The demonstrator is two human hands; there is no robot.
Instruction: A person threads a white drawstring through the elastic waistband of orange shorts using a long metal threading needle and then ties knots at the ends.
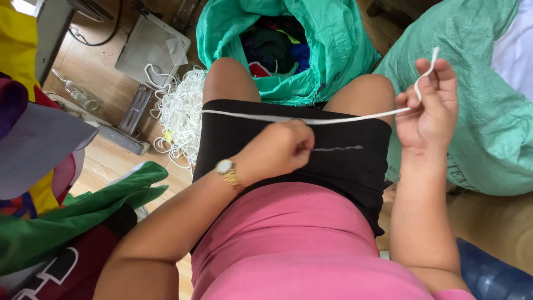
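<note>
wooden floor (pixel 100 72) in daylight, green sacks (pixel 488 111) ahead, metal machine base (pixel 133 111) left.

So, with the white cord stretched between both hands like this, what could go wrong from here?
1. The right hand pinches the white cord only near its end, which sticks up past the fingers; a pull might slip it free.
2. The cord runs from a loose tangled pile on the floor, so it may snag or knot as it is drawn.
3. The left hand holds a thin metal tool over the lap; it could prick the thigh or drop.
</note>
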